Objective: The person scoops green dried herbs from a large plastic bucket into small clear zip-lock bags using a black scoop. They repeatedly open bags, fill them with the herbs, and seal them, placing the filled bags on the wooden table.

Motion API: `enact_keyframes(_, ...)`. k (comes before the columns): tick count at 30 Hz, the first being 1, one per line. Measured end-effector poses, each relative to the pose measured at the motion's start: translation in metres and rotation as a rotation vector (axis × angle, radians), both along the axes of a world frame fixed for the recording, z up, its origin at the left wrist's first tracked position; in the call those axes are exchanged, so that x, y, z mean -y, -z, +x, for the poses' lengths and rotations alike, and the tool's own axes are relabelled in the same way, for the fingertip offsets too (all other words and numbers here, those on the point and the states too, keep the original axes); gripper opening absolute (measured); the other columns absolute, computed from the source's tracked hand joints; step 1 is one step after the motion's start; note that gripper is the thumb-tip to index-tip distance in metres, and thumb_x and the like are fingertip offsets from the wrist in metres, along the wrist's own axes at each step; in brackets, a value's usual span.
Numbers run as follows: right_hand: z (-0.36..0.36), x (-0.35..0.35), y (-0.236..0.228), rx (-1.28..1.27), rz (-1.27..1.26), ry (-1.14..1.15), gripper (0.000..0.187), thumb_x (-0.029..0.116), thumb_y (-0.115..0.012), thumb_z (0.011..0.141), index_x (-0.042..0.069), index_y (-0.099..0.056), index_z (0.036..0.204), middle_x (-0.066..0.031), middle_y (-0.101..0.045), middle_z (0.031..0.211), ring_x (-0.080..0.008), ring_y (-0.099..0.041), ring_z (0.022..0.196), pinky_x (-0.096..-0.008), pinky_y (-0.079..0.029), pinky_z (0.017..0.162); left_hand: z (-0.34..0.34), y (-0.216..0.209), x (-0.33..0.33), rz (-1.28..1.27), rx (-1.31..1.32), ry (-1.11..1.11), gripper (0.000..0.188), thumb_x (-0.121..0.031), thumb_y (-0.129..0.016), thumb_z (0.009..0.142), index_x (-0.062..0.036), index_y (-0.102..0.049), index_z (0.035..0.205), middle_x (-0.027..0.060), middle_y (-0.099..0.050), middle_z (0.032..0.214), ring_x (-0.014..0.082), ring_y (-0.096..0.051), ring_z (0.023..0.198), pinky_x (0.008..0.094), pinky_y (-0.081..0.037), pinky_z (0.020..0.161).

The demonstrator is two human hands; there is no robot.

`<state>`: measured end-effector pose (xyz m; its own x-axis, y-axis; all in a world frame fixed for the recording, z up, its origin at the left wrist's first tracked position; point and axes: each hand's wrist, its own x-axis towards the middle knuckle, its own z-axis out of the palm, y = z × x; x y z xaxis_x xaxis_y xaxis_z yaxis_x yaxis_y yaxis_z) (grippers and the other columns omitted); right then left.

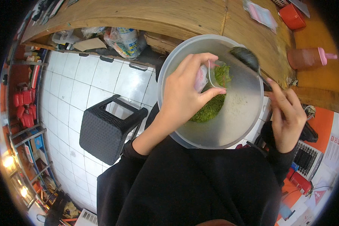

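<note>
A large translucent plastic tub (248, 116) is in front of me, with finely shredded green material (210, 110) piled inside. Over the tub, my left hand (182, 88) grips a small clear plastic pouch (202, 78), its mouth spread between thumb and fingers. Green shreds show at that mouth; whether they are inside or behind the clear plastic I cannot tell. My right hand (288, 116) is closed round the handle of a dark spoon (245, 58). The spoon's bowl, blurred by motion, is above the tub's far right side, apart from the pouch.
A wooden table (169, 15) runs along the far side, carrying a pink squeeze bottle (307, 58), a red container (292, 17) and plastic bags (261, 15). To the left, a black stool (109, 128) stands on white tiles. A keyboard (307, 160) lies at right.
</note>
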<state>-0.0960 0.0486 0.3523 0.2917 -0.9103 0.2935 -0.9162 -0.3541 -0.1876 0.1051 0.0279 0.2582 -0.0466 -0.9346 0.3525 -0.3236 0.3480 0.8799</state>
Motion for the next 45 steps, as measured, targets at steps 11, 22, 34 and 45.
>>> enact_keyframes(11,0.044,0.023,0.04,0.336,-0.148,-0.278,0.02,0.004,-0.071,0.061,0.006,-0.064,0.08,-0.0139,-0.054,0.107,-0.0232,-0.055,0.092,-0.0324,-0.044,0.076,-0.005,-0.007,-0.004,-0.14,-0.141,-0.05,0.049,-0.009,-0.074,0.064,-0.0076,-0.053,0.109,0.0074,-0.057,0.094,0.0213,-0.057,0.085,0.0289,-0.047,0.066)
enact_keyframes(22,0.034,0.036,0.067,1.131,0.366,-0.231,0.04,-0.005,-0.065,0.074,0.008,-0.034,0.096,-0.0099,-0.062,0.082,-0.0112,-0.059,0.074,-0.0197,-0.043,0.059,0.008,-0.01,-0.004,-0.005,-0.11,-0.121,0.004,-0.002,-0.065,0.074,-0.002,-0.063,0.077,0.0084,-0.058,0.072,0.0188,-0.056,0.062,0.0268,-0.043,0.057)
enact_keyframes(34,0.038,0.036,0.059,1.253,0.564,-0.244,0.034,-0.003,-0.068,0.073,0.004,-0.043,0.095,-0.0111,-0.063,0.083,-0.0133,-0.062,0.079,-0.0191,-0.046,0.059,0.01,-0.008,-0.003,0.066,-0.268,-0.003,0.009,-0.005,-0.068,0.072,-0.0013,-0.065,0.081,0.007,-0.06,0.075,0.0141,-0.056,0.064,0.0242,-0.043,0.058)
enact_keyframes(45,0.048,0.037,0.05,1.03,0.499,-0.211,0.014,-0.002,-0.065,0.075,0.002,-0.057,0.086,-0.0032,-0.063,0.077,-0.0088,-0.061,0.068,-0.0205,-0.046,0.055,0.013,-0.009,-0.005,0.106,-0.209,0.037,0.011,-0.003,-0.067,0.071,-0.0022,-0.065,0.082,0.0063,-0.059,0.075,0.014,-0.056,0.066,0.024,-0.043,0.059)
